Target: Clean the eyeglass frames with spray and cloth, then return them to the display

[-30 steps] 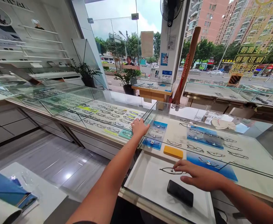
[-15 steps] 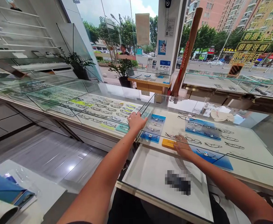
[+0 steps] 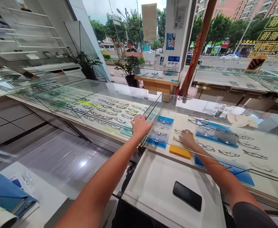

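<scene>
My left hand (image 3: 141,125) lies over the glass top of the display case near the seam between two cases, fingers spread and thumb stretched out, holding nothing. My right hand (image 3: 187,138) is inside the open-backed case. Its fingers are bent and slightly apart over a pair of eyeglasses (image 3: 177,139), seemingly touching it; the fingertips are partly hidden. Just below that hand lies a yellow glasses case (image 3: 180,152). To its left is a blue display card (image 3: 160,132) with several eyeglasses on it.
A black phone (image 3: 187,195) lies on the pulled-out white drawer (image 3: 150,190) in front of me. More eyeglasses (image 3: 229,153) fill the case at right. Its glass edge (image 3: 215,158) crosses over my right forearm. A cloth (image 3: 242,120) and a small bottle (image 3: 219,111) stand on top.
My right hand has moved forward, off the yellow glasses case and over the eyeglasses behind it. My left hand stays on the glass. The view has shifted slightly.
</scene>
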A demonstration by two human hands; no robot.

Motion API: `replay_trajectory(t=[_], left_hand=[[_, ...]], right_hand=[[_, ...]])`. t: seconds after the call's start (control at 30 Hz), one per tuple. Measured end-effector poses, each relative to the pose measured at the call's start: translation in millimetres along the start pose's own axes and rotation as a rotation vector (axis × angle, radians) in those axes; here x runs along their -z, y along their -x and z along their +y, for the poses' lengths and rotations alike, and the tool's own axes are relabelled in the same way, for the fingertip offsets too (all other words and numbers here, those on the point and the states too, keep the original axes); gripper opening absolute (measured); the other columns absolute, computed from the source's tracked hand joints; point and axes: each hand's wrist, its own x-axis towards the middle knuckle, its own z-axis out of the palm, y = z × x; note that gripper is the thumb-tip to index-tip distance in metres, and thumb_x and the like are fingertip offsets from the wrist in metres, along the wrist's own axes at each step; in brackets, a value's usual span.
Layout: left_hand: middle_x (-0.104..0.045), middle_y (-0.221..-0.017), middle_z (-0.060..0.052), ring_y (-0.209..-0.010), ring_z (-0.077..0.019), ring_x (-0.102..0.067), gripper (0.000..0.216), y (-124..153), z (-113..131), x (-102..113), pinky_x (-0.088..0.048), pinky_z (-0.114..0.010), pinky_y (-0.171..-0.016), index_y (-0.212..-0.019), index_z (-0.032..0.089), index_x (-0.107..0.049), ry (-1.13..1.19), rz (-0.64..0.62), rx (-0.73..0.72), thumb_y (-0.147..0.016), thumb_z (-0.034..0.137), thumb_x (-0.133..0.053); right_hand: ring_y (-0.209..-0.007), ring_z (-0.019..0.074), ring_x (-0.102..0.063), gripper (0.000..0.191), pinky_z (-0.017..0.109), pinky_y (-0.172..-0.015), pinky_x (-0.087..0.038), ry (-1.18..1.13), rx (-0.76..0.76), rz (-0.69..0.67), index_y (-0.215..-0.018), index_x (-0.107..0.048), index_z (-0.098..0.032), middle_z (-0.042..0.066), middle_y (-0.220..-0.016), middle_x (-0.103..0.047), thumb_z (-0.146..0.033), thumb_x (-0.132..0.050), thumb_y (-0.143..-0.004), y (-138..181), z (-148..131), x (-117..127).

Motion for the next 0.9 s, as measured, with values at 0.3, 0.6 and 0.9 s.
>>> replay_trajectory(t=[0.3, 0.6, 0.9], left_hand=[[-0.059, -0.142, -0.020, -0.139, -0.0404, -0.050, 0.044, -0.4, -2.9, -4.7, -0.039, -0.059, -0.115, -0.121, 0.022, -0.062, -0.001, 0.012, -0.001, -0.095, 0.057, -0.057], [-0.059, -0.143, -0.021, -0.139, -0.0407, -0.050, 0.045, 0.1, -0.6, -1.4, -0.038, -0.059, -0.115, -0.122, 0.020, -0.062, 0.024, 0.003, 0.004, -0.094, 0.056, -0.056], [-0.060, -0.144, -0.022, -0.138, -0.0406, -0.050, 0.050, -1.7, -0.1, -2.4, -0.038, -0.056, -0.115, -0.125, 0.020, -0.062, -0.004, -0.003, 0.006, -0.096, 0.059, -0.054]], right_hand=[[-0.153, 0.0351, -0.041, 0.053, 0.048, -0.124, -0.028, -0.011, -0.032, -0.039, -0.140, -0.069, -0.012, 0.018, -0.157, -0.061, -0.043, -0.037, -0.110, -11.4, 5.1, -10.0], [-0.142, 0.0346, -0.052, 0.043, 0.047, -0.117, -0.034, -0.059, -0.003, -0.034, -0.133, -0.071, -0.014, 0.020, -0.150, -0.065, -0.036, -0.043, -0.108, 21.8, -19.3, 25.8], [-0.102, 0.0203, -0.070, 0.032, 0.030, -0.090, -0.047, -0.252, 0.295, -0.231, -0.114, -0.073, -0.020, 0.007, -0.113, -0.079, -0.009, -0.051, -0.094, 136.9, -83.0, 72.4]])
